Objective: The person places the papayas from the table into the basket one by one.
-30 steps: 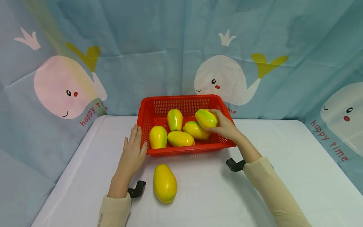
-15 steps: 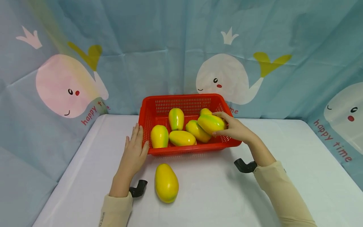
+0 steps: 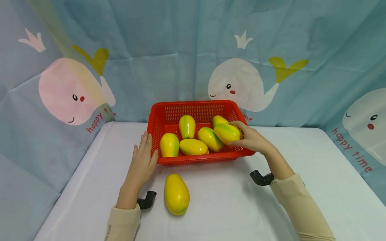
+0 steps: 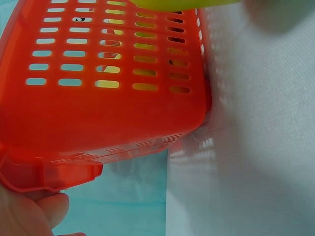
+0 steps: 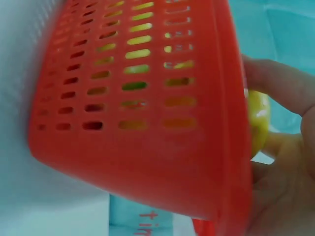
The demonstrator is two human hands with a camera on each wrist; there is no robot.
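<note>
My right hand (image 3: 251, 137) grips a yellow-green papaya (image 3: 227, 133) at the right end of a red plastic basket (image 3: 193, 160). Its thumb is on the near side and its fingers on the far side. Several other papayas lie in the basket, one (image 3: 210, 139) just left of the held one. My left hand (image 3: 141, 162) rests with straight fingers against the basket's left side. In the left wrist view, part of the left hand (image 4: 29, 216) touches the rim. The right wrist view shows the held papaya (image 5: 258, 123) partly hidden behind the basket wall.
One more yellow papaya (image 3: 177, 194) lies on the white tablecloth (image 3: 217, 207) in front of the basket. A blue curtain (image 3: 169, 40) with printed whales hangs behind the table. A black curved piece sits at each wrist.
My right hand has carried the papaya right and slightly down, and the fruit has turned more sideways. A papaya behind it shows more. The left hand stays at the basket's side.
</note>
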